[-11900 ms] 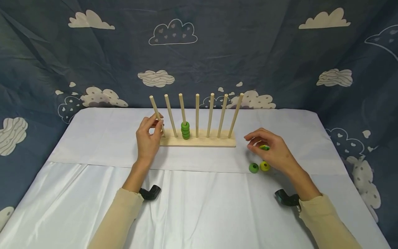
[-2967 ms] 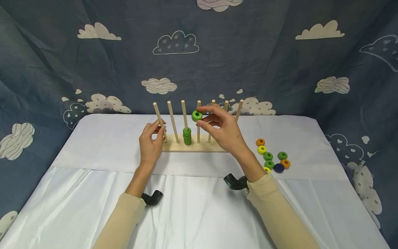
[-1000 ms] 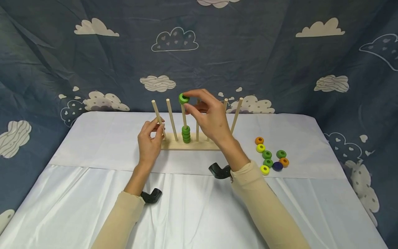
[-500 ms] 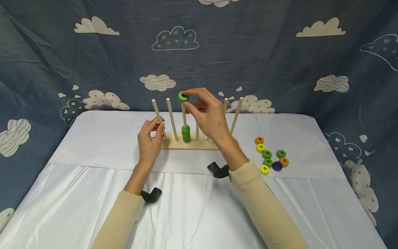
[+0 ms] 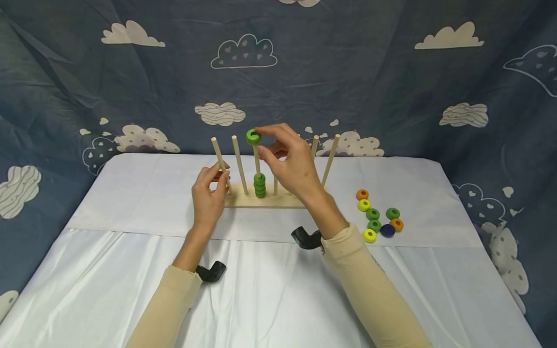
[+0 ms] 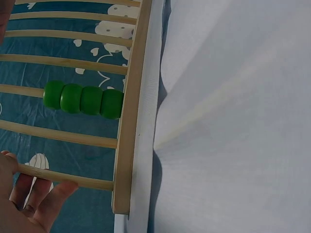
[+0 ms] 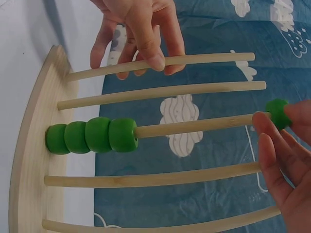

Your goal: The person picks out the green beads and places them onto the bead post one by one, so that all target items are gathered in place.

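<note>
A wooden peg rack (image 5: 287, 200) with a row of upright pegs stands on the white cloth. Four-finger side and thumb of my left hand (image 5: 209, 193) grip its leftmost peg (image 6: 92, 182) partway up. At the top of the third peg (image 7: 194, 126), my right hand (image 5: 289, 159) pinches a green bead (image 5: 253, 137) between thumb and fingers. The bead sits right at the peg's tip; how far the peg enters its hole is hidden. Several green beads (image 7: 97, 135) are stacked at the base of this same peg. My right hand covers part of the pegs farther right in the head view.
Loose beads lie on the cloth to the right: orange (image 5: 362, 194), yellow (image 5: 364, 205), green (image 5: 393, 213) and dark blue (image 5: 388, 230) among them. A dark cloud-patterned backdrop (image 5: 348, 87) hangs behind the table.
My right hand has gone from the loose beads at right to the third peg's top, carrying a green bead. Over the last second it has barely shifted. My left hand stays on its peg.
</note>
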A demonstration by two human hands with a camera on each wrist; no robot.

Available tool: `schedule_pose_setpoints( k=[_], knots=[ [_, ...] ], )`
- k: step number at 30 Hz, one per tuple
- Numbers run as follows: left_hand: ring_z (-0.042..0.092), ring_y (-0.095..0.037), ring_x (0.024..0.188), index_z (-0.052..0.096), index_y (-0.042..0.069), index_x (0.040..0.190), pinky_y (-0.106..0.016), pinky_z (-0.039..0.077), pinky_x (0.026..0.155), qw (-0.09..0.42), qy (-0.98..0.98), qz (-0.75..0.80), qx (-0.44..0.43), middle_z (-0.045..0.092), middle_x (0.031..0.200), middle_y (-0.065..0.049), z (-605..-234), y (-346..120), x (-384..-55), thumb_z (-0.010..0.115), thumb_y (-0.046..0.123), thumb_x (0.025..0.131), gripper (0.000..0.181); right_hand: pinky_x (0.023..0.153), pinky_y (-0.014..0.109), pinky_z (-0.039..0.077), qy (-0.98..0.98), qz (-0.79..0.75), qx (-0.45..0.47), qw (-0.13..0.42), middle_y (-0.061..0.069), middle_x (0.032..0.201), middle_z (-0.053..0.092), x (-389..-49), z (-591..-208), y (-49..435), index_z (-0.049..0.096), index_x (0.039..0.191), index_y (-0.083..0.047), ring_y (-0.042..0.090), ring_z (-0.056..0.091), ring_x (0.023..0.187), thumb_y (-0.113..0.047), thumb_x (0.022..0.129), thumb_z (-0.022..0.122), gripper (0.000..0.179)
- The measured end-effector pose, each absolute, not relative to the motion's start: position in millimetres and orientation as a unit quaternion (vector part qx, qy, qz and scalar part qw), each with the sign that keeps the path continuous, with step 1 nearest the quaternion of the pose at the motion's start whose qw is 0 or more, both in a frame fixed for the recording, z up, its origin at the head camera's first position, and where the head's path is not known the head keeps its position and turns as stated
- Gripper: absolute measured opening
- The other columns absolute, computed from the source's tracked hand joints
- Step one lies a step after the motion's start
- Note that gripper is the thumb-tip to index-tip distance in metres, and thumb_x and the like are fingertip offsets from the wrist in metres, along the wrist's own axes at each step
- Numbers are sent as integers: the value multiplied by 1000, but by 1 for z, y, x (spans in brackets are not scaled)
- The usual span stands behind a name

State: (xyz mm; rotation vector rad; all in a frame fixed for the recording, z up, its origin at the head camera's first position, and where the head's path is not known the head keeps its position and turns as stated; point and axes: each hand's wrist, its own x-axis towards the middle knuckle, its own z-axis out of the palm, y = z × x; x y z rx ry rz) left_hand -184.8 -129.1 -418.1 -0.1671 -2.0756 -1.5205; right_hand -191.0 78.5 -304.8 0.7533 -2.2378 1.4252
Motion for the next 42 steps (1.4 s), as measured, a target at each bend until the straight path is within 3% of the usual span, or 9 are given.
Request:
schedule_pose_setpoints(
  k=[15,24,32,42],
  knots=[
    [65,-14,89,76,5,115,-25,68,64,278,-775,-564,-63,62,94,-18,-417,-129,-184,69,8,100,16,84,31,65,-796,514,272,166,7,123,67,-187,-307,85,72,128,-8,18,72,90,-11,99,72,29],
    [64,-12,88,76,6,115,-24,67,63,280,-779,-557,-63,62,92,-17,-417,-129,-185,68,9,101,17,81,25,64,-757,561,296,158,9,113,67,-184,-310,97,72,123,-5,15,72,85,-4,98,71,25],
    [66,-17,89,76,5,116,-28,69,64,279,-779,-558,-63,63,93,-18,-417,-129,-185,68,8,101,17,82,23,63,-750,576,291,146,14,114,66,-180,-315,111,71,124,-3,12,71,87,0,96,72,29],
    [65,-10,89,76,5,116,-24,68,65,276,-778,-561,-62,63,94,-19,-416,-130,-184,69,8,100,18,83,19,63,-762,573,269,140,16,114,68,-176,-326,131,69,127,-4,8,69,86,3,93,73,35]
  ],
)
